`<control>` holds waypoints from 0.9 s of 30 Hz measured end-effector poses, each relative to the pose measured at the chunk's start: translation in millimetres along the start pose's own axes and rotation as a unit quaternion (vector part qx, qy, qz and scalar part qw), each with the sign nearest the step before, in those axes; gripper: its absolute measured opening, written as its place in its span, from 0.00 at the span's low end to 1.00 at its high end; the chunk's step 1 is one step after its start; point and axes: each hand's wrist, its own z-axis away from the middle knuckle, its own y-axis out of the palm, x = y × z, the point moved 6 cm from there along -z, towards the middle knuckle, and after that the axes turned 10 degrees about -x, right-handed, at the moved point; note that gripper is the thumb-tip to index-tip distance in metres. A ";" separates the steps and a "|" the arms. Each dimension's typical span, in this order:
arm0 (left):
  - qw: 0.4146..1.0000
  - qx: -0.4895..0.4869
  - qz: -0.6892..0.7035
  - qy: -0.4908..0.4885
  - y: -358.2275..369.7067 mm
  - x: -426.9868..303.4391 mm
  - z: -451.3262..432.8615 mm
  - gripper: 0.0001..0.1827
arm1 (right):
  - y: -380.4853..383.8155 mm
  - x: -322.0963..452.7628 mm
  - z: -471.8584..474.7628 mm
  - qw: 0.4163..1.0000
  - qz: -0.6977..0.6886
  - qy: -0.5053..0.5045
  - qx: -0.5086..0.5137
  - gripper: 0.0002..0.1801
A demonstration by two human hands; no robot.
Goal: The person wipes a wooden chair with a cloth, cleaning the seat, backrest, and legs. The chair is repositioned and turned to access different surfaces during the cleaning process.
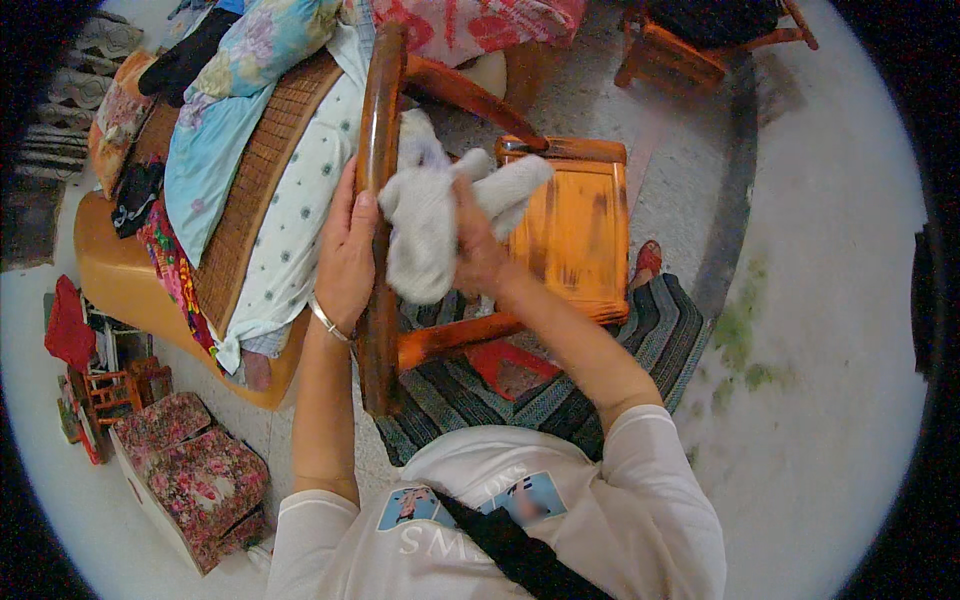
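Note:
My left hand (346, 259), with a silver bangle at the wrist, grips the thick brown rail (379, 135) of a wooden chair. Its thumb lies over the rail and the fingers go behind. My right hand (480, 244) holds a bunched white knit cloth (421, 232), perhaps a glove, against the rail's inner side. Finger-like ends of the cloth stick out beyond that hand, which is slightly blurred. Two round wooden bars run from the rail towards the orange-brown slatted seat (574, 225), which shows dark worn patches. The cloth hides part of the frame.
A bed (289, 217) with a woven mat, sheets and a floral pillow is close on the left. A striped mat (660, 330) lies under the chair. Another wooden chair (675, 64) stands at upper right. A flowered box-like item (191, 472) sits lower left.

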 end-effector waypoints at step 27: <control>0.996 0.020 0.066 -0.056 6.5 -4.6 5.6 0.27 | -46.1 -12.4 17.3 0.940 0.315 -0.098 -0.084 0.17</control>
